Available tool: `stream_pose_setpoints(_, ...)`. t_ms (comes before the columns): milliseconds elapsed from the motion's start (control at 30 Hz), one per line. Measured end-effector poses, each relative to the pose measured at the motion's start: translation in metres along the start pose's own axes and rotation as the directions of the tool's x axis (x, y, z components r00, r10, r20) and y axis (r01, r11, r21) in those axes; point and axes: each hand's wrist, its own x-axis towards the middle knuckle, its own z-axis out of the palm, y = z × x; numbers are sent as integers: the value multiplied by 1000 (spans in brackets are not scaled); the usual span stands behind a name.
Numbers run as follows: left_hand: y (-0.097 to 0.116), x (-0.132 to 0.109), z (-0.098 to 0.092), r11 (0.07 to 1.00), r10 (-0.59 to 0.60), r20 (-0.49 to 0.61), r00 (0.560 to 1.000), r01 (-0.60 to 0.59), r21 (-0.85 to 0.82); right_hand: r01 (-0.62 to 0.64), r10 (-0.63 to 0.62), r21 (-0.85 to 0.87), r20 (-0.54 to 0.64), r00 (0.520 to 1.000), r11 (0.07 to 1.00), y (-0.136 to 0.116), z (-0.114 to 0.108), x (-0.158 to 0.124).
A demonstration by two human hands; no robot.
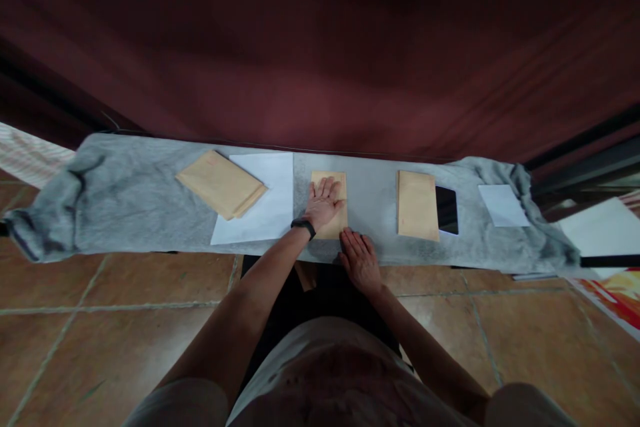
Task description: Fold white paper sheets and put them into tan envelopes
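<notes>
A tan paper envelope (329, 231) lies in front of me on the grey cloth. My left hand (323, 202) rests flat on its middle, fingers spread. At the envelope's lower right corner, my right hand (361, 260) lies palm down with fingers stretched out, touching the corner and the cloth. To the left, a stack of tan envelopes (220, 183) sits at an angle, partly over a large white sheet of paper (260, 213). On the right is another stack of tan envelopes (417, 205).
A dark-screened phone or tablet (447, 210) lies beside the right stack, partly hidden by it. Further right is a small white paper (503, 205). The grey cloth (145, 213) covers a narrow bench before a dark red curtain (320, 93). Tiled floor (165, 280) shows below.
</notes>
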Motion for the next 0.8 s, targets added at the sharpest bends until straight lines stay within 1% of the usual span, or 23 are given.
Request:
stream_pose_setpoints(167, -1, 7, -1, 1000, -7, 32, 999, 7, 19, -4, 4, 1, -1, 1000, 1000, 0, 0, 0)
stream_pose_setpoints(333, -1, 0, -2, 996, 80, 53, 995, -82, 32, -17, 17, 4, -5, 1000, 1000, -1, 0, 0)
stream_pose_setpoints(533, 5, -24, -2, 985, 166, 57, 984, -168, 31, -20, 20, 14, -11, 1000, 1000, -2, 1, 0)
stream_pose_setpoints(667, 13, -45, -5, 974, 225, 67, 972, -226, 14, -20, 20, 14, -6, 1000, 1000, -1, 2, -1)
stream_pose_setpoints(800, 18, -67, -8, 968, 250, 55, 967, -250, 2, -15, 16, 23, -34, 999, 1000, 1, 5, -2)
